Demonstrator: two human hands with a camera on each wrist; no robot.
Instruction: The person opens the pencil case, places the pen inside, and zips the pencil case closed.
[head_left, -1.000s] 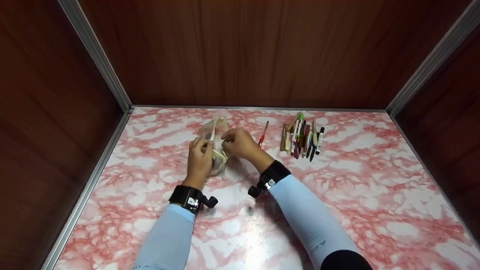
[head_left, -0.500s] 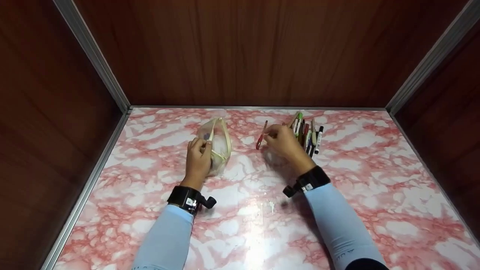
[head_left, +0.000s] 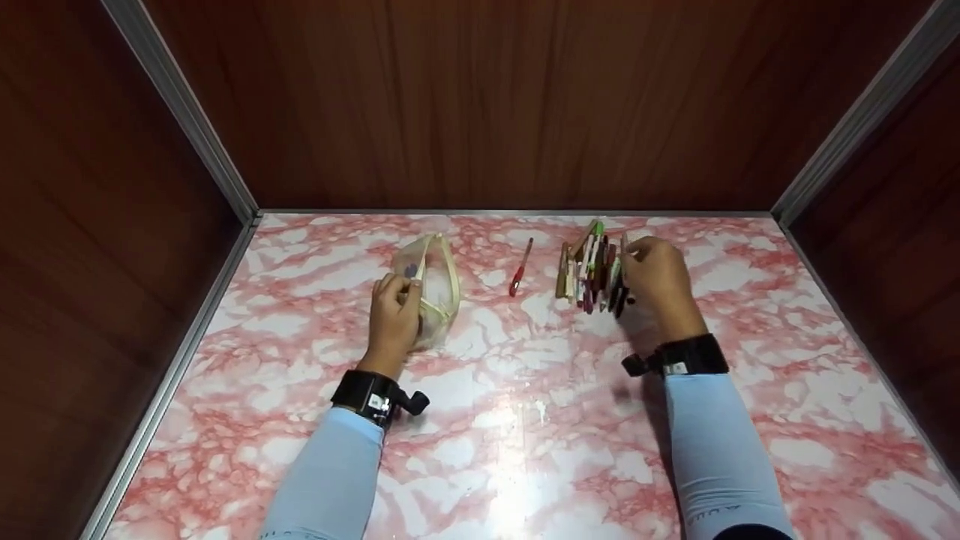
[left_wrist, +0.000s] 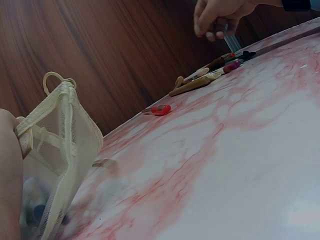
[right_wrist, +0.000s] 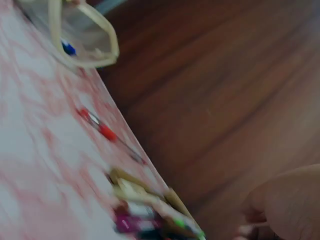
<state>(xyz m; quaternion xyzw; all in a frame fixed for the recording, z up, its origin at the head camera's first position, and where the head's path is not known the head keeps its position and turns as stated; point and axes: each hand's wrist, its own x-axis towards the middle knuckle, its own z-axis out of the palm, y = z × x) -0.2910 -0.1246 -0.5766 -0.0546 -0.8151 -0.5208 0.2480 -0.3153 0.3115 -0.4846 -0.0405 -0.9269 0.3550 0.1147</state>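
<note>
My left hand (head_left: 394,315) pinches the near rim of a see-through mesh pouch (head_left: 454,277) with cream edging. The pouch's mouth gapes toward the right, and dark blue items (right_wrist: 68,48) show inside it. My right hand (head_left: 660,274) is at the right side of a pile of pens and markers (head_left: 589,274). In the left wrist view its curled fingers hold a pale pen (left_wrist: 231,41), tilted, above the pile; its exact kind is unclear. In the right wrist view the right hand (right_wrist: 285,210) is blurred, and its grip is hidden.
A red pen (head_left: 519,274) with a clear barrel lies alone between pouch and pile. The pink-and-white marbled table (head_left: 487,420) is enclosed by dark wooden panels (head_left: 480,105) at the back and sides, with grey metal strips (head_left: 180,112) at the corners.
My right hand has moved from the pouch's mouth rightward, past the red pen, to the right side of the pile. My left hand keeps its hold on the pouch's rim.
</note>
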